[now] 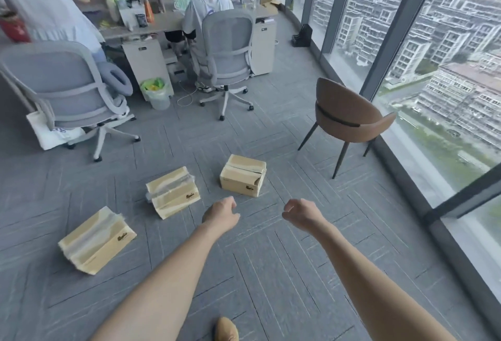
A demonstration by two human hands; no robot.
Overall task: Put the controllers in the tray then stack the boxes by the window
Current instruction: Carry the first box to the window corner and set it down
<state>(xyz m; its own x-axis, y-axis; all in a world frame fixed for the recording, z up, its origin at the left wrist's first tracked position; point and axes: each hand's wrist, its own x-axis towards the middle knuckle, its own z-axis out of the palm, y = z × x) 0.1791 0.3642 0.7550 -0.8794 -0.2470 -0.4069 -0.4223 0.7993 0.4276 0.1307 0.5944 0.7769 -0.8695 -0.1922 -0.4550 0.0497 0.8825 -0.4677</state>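
Three taped cardboard boxes lie apart on the grey carpet: a near-left box (96, 240), a middle box (173, 191) and a far-right box (242, 175). My left hand (221, 213) hangs in a loose fist just below and between the middle and far-right boxes, holding nothing. My right hand (301, 213) is curled the same way to the right of it, empty, a little nearer than the far-right box. Neither hand touches a box. No controllers or tray show in this view.
A brown chair (349, 115) stands by the window wall (433, 97) on the right. Two grey office chairs (70, 91) (226, 50) stand at desks behind, one with a seated person; another person stands at the far left. A bin (157, 94) sits near the desk. My shoe (226, 330) shows below.
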